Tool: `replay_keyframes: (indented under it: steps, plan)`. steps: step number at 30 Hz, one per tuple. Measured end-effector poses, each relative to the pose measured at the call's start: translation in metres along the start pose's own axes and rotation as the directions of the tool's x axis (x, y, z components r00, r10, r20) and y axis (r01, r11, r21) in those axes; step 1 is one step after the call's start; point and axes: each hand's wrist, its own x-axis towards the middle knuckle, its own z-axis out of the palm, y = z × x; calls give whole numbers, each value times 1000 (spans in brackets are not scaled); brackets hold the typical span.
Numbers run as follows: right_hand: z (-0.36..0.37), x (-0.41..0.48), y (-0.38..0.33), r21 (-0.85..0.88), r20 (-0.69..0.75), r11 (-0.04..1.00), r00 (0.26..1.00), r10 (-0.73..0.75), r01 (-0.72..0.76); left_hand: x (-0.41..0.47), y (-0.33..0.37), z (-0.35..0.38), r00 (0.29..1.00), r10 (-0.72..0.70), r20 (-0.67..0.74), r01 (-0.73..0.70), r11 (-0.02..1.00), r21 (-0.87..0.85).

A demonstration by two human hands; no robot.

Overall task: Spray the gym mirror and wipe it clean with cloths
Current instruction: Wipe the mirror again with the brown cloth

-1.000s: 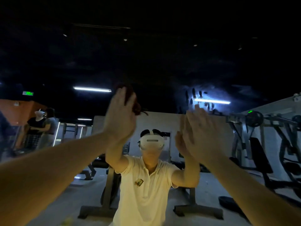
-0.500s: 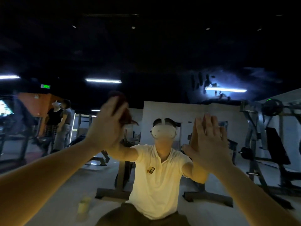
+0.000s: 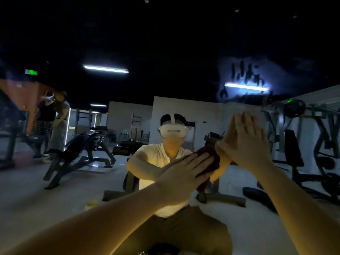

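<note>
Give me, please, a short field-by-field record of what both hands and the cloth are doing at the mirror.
left hand: flat, fingers straight, pressing the dark red cloth against the mirror
right hand: flat on the glass, holding nothing
smudges: finger-shaped marks high on the right, by a reflected light
spray bottle: not identifiable

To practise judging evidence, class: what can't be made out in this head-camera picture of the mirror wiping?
All in the head view:
1. The dark red cloth: mostly covered by the flat left hand; its size is unclear.
2. The right hand: its palm lies on the mirror glass, facing away; anything beneath is hidden.
3. The small yellowish object on the reflected floor: blurred, dim, unidentifiable.
</note>
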Motion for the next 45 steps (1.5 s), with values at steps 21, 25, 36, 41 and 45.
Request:
replay_keyframes:
  steps: [21, 25, 36, 41, 45]
  plan:
    - [69, -135, 11, 111, -132, 988, 987, -96, 111, -38, 81, 18, 929, -355, -107, 331, 923, -196]
    - [81, -152, 2, 123, -130, 986, 987, -95, 111, -133, 39, 34, 848, -525, -76, 510, 846, -156]
    - [95, -197, 23, 173, -56, 974, 989, -140, 148, -124, 157, 54, 665, -746, -10, 678, 610, -411]
    - [114, -228, 49, 149, -54, 977, 988, -147, 153, -79, 218, 60, 986, -144, 85, 160, 962, -220]
    - [121, -240, 56, 181, -71, 971, 987, -146, 157, -117, 188, 70, 991, 15, 134, -1, 994, -106]
